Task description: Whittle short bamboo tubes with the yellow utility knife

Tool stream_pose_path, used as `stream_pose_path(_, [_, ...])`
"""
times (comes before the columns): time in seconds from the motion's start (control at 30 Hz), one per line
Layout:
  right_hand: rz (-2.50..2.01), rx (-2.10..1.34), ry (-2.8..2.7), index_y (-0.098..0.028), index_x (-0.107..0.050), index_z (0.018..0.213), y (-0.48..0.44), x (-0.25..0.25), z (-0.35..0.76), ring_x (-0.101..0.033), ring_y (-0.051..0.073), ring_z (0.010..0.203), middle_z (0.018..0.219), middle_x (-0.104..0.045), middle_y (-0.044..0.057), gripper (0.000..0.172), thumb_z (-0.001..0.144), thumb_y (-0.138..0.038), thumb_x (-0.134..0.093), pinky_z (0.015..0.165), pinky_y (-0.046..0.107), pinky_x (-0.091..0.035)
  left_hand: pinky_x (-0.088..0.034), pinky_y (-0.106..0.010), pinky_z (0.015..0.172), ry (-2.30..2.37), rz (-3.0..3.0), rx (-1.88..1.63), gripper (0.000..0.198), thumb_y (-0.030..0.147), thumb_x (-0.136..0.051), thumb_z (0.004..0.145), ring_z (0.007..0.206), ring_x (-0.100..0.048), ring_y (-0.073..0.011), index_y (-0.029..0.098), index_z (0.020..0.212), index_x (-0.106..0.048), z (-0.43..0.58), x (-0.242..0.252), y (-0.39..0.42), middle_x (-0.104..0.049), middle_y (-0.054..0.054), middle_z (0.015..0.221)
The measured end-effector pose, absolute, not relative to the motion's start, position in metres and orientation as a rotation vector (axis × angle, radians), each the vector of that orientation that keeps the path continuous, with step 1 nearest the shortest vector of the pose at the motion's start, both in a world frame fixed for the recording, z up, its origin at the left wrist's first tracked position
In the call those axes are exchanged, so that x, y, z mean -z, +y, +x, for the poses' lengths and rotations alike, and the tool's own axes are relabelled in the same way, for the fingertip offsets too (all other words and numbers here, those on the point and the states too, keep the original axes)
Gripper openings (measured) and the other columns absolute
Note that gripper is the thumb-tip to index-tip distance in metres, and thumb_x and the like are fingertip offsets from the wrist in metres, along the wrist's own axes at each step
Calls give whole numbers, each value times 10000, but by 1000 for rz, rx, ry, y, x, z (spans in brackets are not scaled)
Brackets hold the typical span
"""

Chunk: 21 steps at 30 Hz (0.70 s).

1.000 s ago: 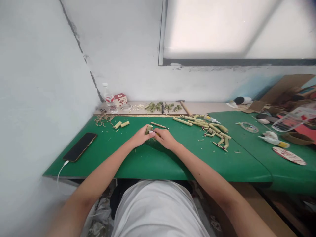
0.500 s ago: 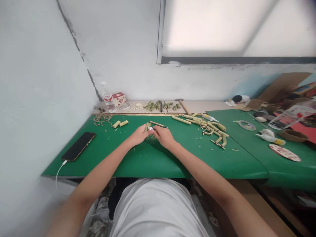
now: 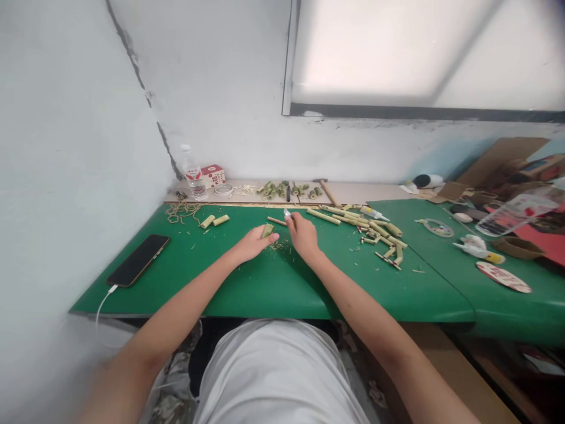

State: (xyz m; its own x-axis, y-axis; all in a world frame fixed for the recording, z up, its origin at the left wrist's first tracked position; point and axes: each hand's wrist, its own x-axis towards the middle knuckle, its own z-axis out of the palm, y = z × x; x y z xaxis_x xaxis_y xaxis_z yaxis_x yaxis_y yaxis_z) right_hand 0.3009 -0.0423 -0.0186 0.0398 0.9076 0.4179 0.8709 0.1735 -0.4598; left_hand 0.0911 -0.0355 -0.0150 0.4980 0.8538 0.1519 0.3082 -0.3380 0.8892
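"What's lying around?"
"A thin stick [image 3: 275,221], its right end blocked from view by the right hand [image 3: 304,234]. Farther right, a heap of bamboo [image 3: 378,229]; well off left, a phone [image 3: 139,260]."
"And the bamboo piece [image 3: 267,230]?"
"In the left hand [image 3: 251,244], gripped by thumb and fingers. The right, apart from it, is closed on a pale-tipped tool [image 3: 286,213], mostly hidden."

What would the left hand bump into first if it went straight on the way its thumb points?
Most likely the right hand, across a small gap from the thumb of the left hand. One view leaves their heights unclear, so it might pass over or under.
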Motion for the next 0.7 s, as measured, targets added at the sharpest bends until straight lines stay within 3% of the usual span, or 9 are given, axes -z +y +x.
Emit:
stream_pose_path(0.23, [-1505,-189,-1912,-219,-680,1056,-40,21,308,-616,221,682,792,-714,54,336,1144,-446,-449,642,293,-299,-374,-283,622,931,1792,-833,480,700,-568,994,616,-427,-135,235,931,-469,86,25,-25,-475,42,745])
stream_pose_path(0.47, [-1203,-314,-2188,-246,-608,906,-51,20,293,-575,191,673,756,-654,16,345,1147,-454,-475,654,289,-324,-422,-298,740,1014,1896,-853,229,424,-631,972,794,-542,-176,213,987,-541,85,20,-30,-584,9,864])
stream_pose_path(0.7, [-1198,-313,-2247,-243,-597,902,-53,19,293,-579,191,678,761,-650,15,378,1166,-473,-453,646,295,-309,-413,-311,719,1096,2011,-812,155,351,-628,976,808,-601,-212,231,959,-531,85,17,-35,-647,5,853])
